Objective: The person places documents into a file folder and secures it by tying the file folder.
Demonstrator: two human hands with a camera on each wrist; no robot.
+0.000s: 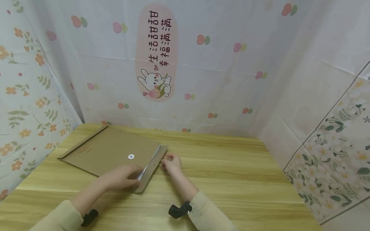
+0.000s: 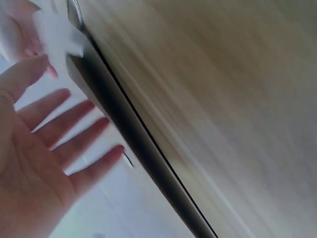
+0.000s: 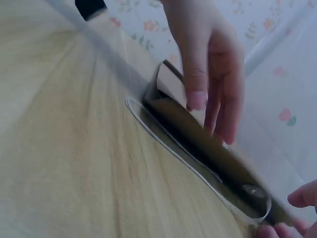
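brown envelope (image 1: 111,148), wood-grain table (image 1: 237,179), printed curtains (image 1: 219,67), left fingers (image 2: 81,141) apart (right fingers (image 1: 169,156), cannot tell)

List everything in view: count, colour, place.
Table: one, yellowish wood, foreground
Envelope: one, brown, table's left
Flap: one, brown, envelope's right
Paper: count unclear, white, envelope's mouth
Disc: one, white, envelope's face
Thread: one loop, pale, beside flap
Second disc: one, greyish, by thread
Printed cloths: count unclear, whitish, behind and beside table
Rabbit panel: one, pink, dark writing, rear
Sleeves: two, pale yellow, foreground
Wrist devices: two, black, beside sleeves
Left hand: one, bare, by flap
Right hand: one, bare, flap's edge
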